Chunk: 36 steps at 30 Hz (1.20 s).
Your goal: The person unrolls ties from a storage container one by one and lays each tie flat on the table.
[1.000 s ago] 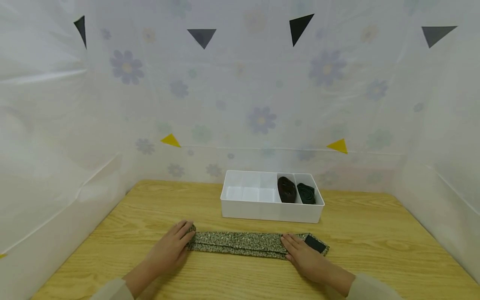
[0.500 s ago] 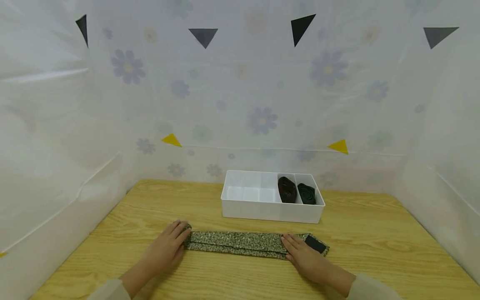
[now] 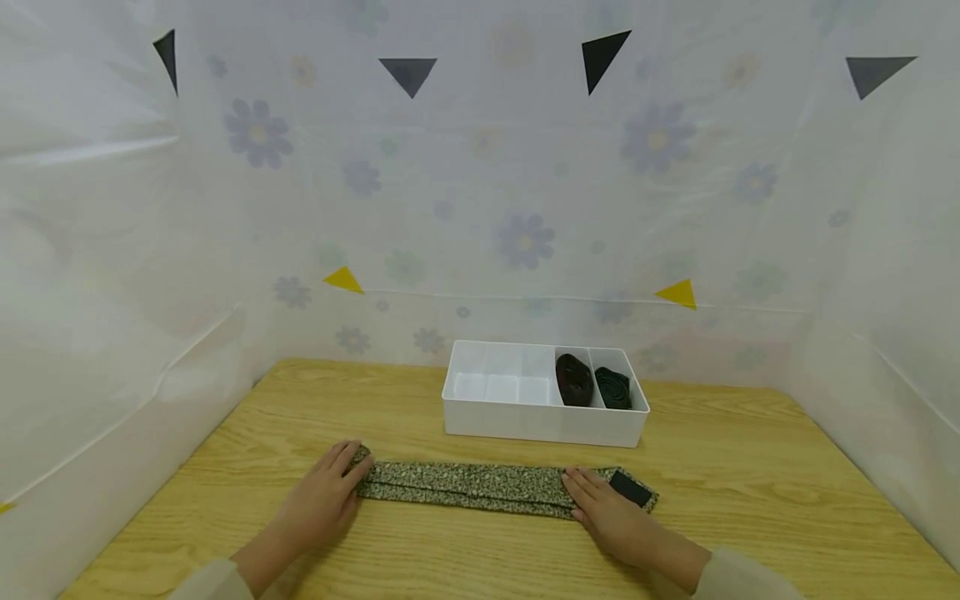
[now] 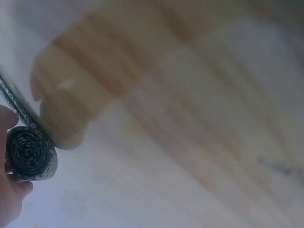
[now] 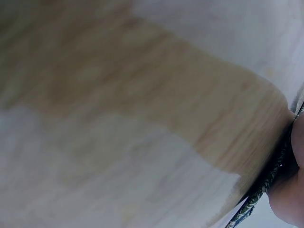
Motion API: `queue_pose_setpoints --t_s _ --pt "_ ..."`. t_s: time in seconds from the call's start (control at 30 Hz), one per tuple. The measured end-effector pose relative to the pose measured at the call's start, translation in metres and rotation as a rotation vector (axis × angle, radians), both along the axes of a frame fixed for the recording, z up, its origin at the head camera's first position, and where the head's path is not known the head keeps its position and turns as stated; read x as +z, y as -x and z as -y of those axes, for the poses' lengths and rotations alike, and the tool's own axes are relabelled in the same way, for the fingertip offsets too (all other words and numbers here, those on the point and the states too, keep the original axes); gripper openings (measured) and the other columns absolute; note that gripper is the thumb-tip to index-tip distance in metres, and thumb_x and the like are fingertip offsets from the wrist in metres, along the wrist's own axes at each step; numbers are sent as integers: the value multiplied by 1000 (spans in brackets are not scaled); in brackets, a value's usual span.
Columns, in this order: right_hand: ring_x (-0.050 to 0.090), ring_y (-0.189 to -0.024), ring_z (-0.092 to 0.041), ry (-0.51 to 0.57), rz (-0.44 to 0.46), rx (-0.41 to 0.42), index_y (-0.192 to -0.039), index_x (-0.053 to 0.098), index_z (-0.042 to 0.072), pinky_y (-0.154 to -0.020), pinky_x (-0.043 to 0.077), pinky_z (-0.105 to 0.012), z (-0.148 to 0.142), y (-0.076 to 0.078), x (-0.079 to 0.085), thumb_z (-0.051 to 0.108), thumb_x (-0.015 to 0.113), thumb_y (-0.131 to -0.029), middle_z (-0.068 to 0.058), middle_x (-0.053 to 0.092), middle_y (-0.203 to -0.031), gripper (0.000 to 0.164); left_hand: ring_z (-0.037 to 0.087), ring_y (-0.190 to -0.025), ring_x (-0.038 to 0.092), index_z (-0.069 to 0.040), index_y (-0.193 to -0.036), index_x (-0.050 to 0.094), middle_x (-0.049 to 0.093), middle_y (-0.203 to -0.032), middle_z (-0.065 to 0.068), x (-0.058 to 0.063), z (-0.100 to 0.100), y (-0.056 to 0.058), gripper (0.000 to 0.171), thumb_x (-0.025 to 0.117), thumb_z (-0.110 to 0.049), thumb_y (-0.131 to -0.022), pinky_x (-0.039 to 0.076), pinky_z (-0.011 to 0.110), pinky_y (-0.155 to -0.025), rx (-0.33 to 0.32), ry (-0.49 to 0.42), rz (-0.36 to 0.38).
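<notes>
Head view: lower left, left hand [image 3: 321, 498] grips the rolled end of a speckled green-and-beige fabric necktie [image 3: 472, 481]; lower right, right hand [image 3: 609, 517] rests straight-fingered on it

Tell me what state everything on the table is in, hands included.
Patterned tie, rolled at left end, otherwise laid flat
Left hand, holding that end
Right hand, resting near the tie's other end
White box, open on top
Brown roll, coiled in box
Green roll, coiled in rightmost section
</notes>
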State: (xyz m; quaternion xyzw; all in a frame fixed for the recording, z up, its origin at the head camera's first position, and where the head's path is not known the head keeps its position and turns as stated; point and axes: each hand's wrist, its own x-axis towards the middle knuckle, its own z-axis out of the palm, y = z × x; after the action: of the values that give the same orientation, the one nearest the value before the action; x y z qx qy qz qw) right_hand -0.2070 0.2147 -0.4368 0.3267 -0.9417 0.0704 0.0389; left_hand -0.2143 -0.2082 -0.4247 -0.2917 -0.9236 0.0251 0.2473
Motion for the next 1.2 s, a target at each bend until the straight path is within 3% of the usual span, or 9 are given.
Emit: queue_pose_setpoints --t_s 0.1,0.27,0.5,0.7,0.93,1.2 --pt "38 -130 -41 -2 4 0 -136 41 -5 -100 39 -53 0 0 -1 27 40 -100 -24 40 -142 49 37 -115 53 -1 -116 62 55 -124 23 -1 2 0 41 70 -10 -76 46 47 -96 8 -5 -6" --pt "39 -129 -41 -7 1 0 -136 41 -5 -100 40 -53 0 0 -2 28 39 -100 -24 41 -142 49 39 -120 49 6 -118 59 52 -129 24 -1 4 -2 43 68 -11 -80 42 49 -100 41 2 55" --pt "39 -129 -41 -8 3 -4 -137 41 -4 -100 39 -53 0 0 -2 28 40 -100 -23 40 -142 49 42 -117 50 -5 -120 60 52 -126 26 -4 9 0 45 72 -11 -76 45 52 -95 60 -19 10" --pt "38 -130 -41 -11 15 -8 -137 40 -5 -101 38 -53 0 0 -1 28 39 -100 -23 39 -143 50 42 -119 48 7 -117 58 50 -128 27 0 11 -4 45 70 -10 -77 43 52 -97 93 -1 38" --pt "38 -130 -40 -16 13 -15 -137 41 -5 -101 38 -53 1 -1 0 27 40 -99 -23 39 -143 49 42 -119 49 -5 -119 62 50 -129 26 2 14 -4 42 69 -10 -78 44 52 -97 107 -4 40" --pt "38 -130 -41 -10 24 -9 -137 40 -5 -101 38 -53 0 0 0 27 40 -100 -24 39 -143 49 41 -121 47 5 -112 62 50 -129 26 1 19 -2 38 69 -12 -79 41 52 -100 145 28 58"
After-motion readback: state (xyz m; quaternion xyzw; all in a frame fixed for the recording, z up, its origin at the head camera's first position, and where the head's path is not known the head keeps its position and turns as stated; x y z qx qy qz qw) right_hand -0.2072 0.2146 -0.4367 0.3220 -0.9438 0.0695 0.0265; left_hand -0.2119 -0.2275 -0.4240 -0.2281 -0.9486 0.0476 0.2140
